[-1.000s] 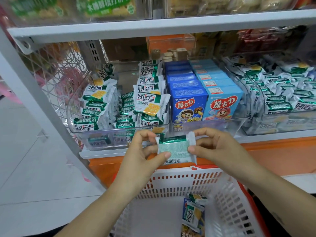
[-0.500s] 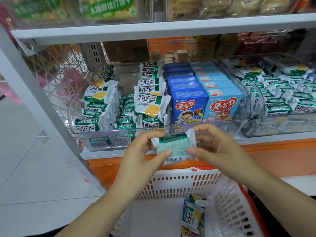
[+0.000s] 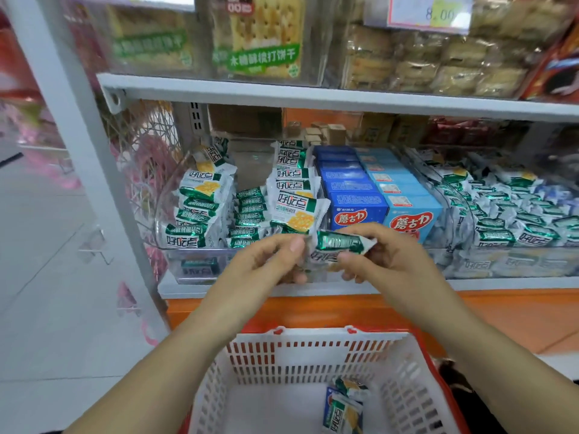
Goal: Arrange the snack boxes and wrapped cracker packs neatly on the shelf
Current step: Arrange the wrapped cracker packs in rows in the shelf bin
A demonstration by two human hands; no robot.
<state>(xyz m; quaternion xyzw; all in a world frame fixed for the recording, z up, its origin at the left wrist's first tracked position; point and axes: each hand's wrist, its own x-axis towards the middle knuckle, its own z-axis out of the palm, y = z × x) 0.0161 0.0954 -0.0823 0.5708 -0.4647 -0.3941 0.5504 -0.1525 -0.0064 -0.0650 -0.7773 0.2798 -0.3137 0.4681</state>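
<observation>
A green-and-white wrapped cracker pack (image 3: 336,245) is held between both hands just in front of the clear bin's front wall (image 3: 200,258). My left hand (image 3: 263,267) pinches its left end and my right hand (image 3: 385,258) pinches its right end. Behind it, rows of the same cracker packs (image 3: 294,195) stand in the left bin. Blue snack boxes (image 3: 357,198) and lighter blue ones (image 3: 407,205) fill the neighbouring bin. More cracker packs (image 3: 343,408) lie in the white basket (image 3: 282,352) below my arms.
A bin heaped with cracker packs (image 3: 517,214) stands at the right. The upper shelf (image 3: 313,95) carries large biscuit bags (image 3: 263,36) close above. A grey upright post (image 3: 94,151) and wire mesh side panel bound the left; tiled floor lies beyond.
Both hands have raised the pack toward the left bin and turned it from flat-facing to edge-up. The view has shifted upward and closer to the shelf.
</observation>
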